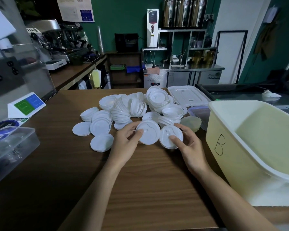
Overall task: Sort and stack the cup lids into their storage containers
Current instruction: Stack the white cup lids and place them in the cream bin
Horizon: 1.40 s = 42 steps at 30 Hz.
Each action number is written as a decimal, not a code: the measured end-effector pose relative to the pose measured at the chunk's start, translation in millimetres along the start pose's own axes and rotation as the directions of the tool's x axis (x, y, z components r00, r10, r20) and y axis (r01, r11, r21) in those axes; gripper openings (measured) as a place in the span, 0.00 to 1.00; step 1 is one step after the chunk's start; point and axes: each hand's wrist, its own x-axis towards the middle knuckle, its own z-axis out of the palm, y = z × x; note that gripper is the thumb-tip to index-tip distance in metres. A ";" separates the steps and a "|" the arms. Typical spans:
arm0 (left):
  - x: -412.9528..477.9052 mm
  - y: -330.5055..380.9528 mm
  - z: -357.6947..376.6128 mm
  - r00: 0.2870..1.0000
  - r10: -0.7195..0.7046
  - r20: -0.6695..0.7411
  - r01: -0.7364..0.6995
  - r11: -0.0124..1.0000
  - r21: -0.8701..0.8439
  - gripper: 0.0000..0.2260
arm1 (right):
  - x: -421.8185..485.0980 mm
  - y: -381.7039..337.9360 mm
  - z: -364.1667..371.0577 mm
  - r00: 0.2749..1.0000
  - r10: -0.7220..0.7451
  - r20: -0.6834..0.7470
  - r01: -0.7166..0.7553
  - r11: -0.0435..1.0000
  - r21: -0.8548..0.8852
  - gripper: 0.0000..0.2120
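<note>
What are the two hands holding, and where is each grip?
The left hand pinches a white lid by its left rim, thumb on top. The right hand holds a second white lid by its right edge, thumb on its face.

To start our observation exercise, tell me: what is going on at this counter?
A person is sorting cup lids. The left hand pinches a white lid and the right hand holds a second lid, side by side over the wooden counter. A loose pile of lids lies just behind them. The cream tub marked B stands at the right; no lids show in its visible part.
</note>
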 end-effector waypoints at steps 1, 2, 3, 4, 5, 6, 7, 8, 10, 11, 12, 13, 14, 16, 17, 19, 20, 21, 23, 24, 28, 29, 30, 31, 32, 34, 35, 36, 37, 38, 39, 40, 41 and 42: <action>-0.3 0.7 0.6 0.999 -0.007 0.043 0.008 1.000 -0.028 0.12 | -0.3 -0.6 0.7 1.000 0.000 0.010 0.000 1.000 -0.002 0.18; -1.3 1.7 2.4 0.996 -0.015 0.093 0.019 0.999 -0.046 0.13 | -0.6 -1.9 1.4 1.000 0.005 0.018 -0.005 1.000 -0.001 0.17; -2.7 1.4 5.0 0.990 -0.023 0.136 0.029 0.999 -0.044 0.13 | -1.3 -3.6 2.7 1.000 0.015 0.028 -0.016 1.000 0.008 0.16; -3.5 0.3 7.8 0.987 -0.029 0.160 0.034 0.999 -0.029 0.14 | -2.2 -5.7 3.9 0.999 0.034 0.036 -0.035 0.999 0.026 0.14; -3.9 -1.4 9.8 0.987 -0.029 0.159 0.030 1.000 -0.001 0.14 | -3.2 -8.4 5.8 0.997 0.061 0.046 -0.064 0.997 0.053 0.14; -3.9 -2.6 10.7 0.990 -0.031 0.138 0.027 0.999 0.027 0.15 | -4.4 -10.9 7.3 0.994 0.094 0.060 -0.098 0.992 0.080 0.14; -3.8 -3.0 11.6 0.993 -0.034 0.111 0.029 0.998 0.050 0.16 | -5.1 -12.8 8.3 0.989 0.122 0.079 -0.130 0.986 0.106 0.15; -4.1 -2.7 12.5 0.995 -0.033 0.094 0.028 0.998 0.059 0.16 | -5.5 -14.1 8.5 0.985 0.141 0.097 -0.153 0.981 0.122 0.15; -6.8 -1.4 16.6 0.997 -0.018 0.081 0.012 0.997 0.074 0.16 | -6.2 -16.4 8.5 0.982 0.143 0.124 -0.157 0.981 0.116 0.14; -8.9 -0.4 19.2 0.997 -0.003 0.071 -0.003 0.996 0.084 0.15 | -6.7 -16.8 8.7 0.983 0.131 0.133 -0.144 0.985 0.098 0.15; -10.6 0.6 22.0 0.998 0.017 0.060 -0.022 0.996 0.088 0.15 | -7.6 -17.1 8.4 0.983 0.114 0.142 -0.125 0.989 0.076 0.17; -11.5 0.4 24.2 0.998 0.035 0.048 -0.039 0.995 0.091 0.14 | -8.4 -17.3 8.5 0.983 0.101 0.152 -0.112 0.992 0.061 0.19; -11.7 -0.3 25.4 0.998 0.048 0.041 -0.052 0.994 0.094 0.14 | -8.4 -17.4 8.1 0.982 0.097 0.160 -0.107 0.993 0.056 0.20; -11.5 -1.6 26.2 0.997 0.076 0.029 -0.079 0.991 0.106 0.13 | -7.6 -18.1 6.9 0.979 0.111 0.170 -0.125 0.989 0.079 0.19; -11.2 -1.5 26.2 0.996 0.092 0.022 -0.094 0.990 0.109 0.13 | -6.7 -18.1 6.3 0.977 0.123 0.175 -0.141 0.985 0.099 0.18; -9.8 -4.3 24.8 0.996 0.090 0.011 -0.091 0.989 0.116 0.13 | -5.2 -19.1 7.6 0.971 0.148 0.190 -0.172 0.978 0.117 0.16; -9.3 -6.4 24.1 0.998 0.060 0.006 -0.060 0.991 0.123 0.13 | -4.5 -19.8 8.8 0.969 0.158 0.192 -0.182 0.976 0.116 0.16; -8.6 -8.5 23.8 1.000 0.018 0.010 -0.019 0.993 0.119 0.13 | -3.4 -20.2 10.4 0.967 0.169 0.189 -0.193 0.974 0.117 0.17; -6.6 -10.7 23.1 0.996 -0.068 0.049 0.065 0.995 0.074 0.15 | 0.6 -21.4 14.0 0.967 0.171 0.191 -0.194 0.975 0.111 0.20; -5.7 -10.8 23.0 0.993 -0.103 0.066 0.100 0.994 0.048 0.17 | 3.0 -22.1 16.0 0.967 0.162 0.198 -0.185 0.977 0.102 0.22; -2.2 -9.9 20.1 0.993 -0.120 0.013 0.121 0.992 -0.027 0.17 | 7.0 -19.0 24.4 0.966 0.140 0.219 -0.162 0.983 0.086 0.22; -2.4 -10.3 19.4 0.993 -0.116 0.004 0.116 0.992 -0.039 0.17 | 6.4 -15.6 25.2 0.966 0.141 0.217 -0.165 0.981 0.101 0.21; -3.2 -11.5 19.0 0.994 -0.112 0.009 0.112 0.993 -0.034 0.17 | 5.3 -13.0 25.3 0.965 0.145 0.217 -0.173 0.978 0.117 0.19; -3.9 -12.3 19.3 0.995 -0.102 0.021 0.102 0.995 -0.015 0.17 | 4.6 -10.6 25.0 0.964 0.150 0.221 -0.182 0.974 0.133 0.19; -4.3 -12.5 19.8 0.996 -0.083 0.026 0.082 0.996 0.022 0.17 | 4.2 -9.7 24.3 0.962 0.150 0.229 -0.185 0.973 0.141 0.19; -3.1 -14.1 20.0 1.000 -0.026 0.009 0.024 0.989 0.147 0.16 | 4.2 -9.2 22.6 0.962 0.132 0.237 -0.160 0.982 0.102 0.19; -1.4 -15.9 18.5 1.000 0.010 -0.013 -0.007 0.974 0.227 0.15 | 4.6 -9.0 22.6 0.965 0.120 0.231 -0.139 0.988 0.066 0.19; 0.7 -18.1 15.8 0.998 0.055 -0.029 -0.043 0.948 0.314 0.14 | 5.0 -8.6 22.7 0.971 0.112 0.213 -0.122 0.992 0.035 0.19; 3.3 -21.3 12.4 0.995 0.092 -0.035 -0.070 0.909 0.410 0.13 | 5.8 -7.9 23.5 0.978 0.106 0.181 -0.110 0.994 0.014 0.19; 6.0 -24.7 8.8 0.994 0.109 -0.026 -0.081 0.863 0.499 0.14 | 6.0 -7.3 23.7 0.985 0.098 0.142 -0.099 0.995 0.001 0.18; 8.0 -28.6 5.8 0.995 0.097 -0.007 -0.075 0.814 0.576 0.15 | 7.3 -6.2 23.8 0.991 0.094 0.097 -0.094 0.996 -0.008 0.18; 9.3 -32.3 4.0 0.998 0.066 0.018 -0.062 0.769 0.637 0.16 | 8.4 -5.7 23.2 0.994 0.093 0.056 -0.093 0.996 -0.008 0.17; 9.8 -35.0 3.6 0.999 0.032 0.038 -0.049 0.732 0.679 0.16 | 9.8 -5.5 22.6 0.995 0.096 0.021 -0.096 0.995 -0.003 0.17; 10.0 -36.9 4.6 0.999 0.016 0.042 -0.041 0.708 0.705 0.16 | 10.8 -5.9 22.3 0.995 0.102 -0.001 -0.102 0.995 0.005 0.17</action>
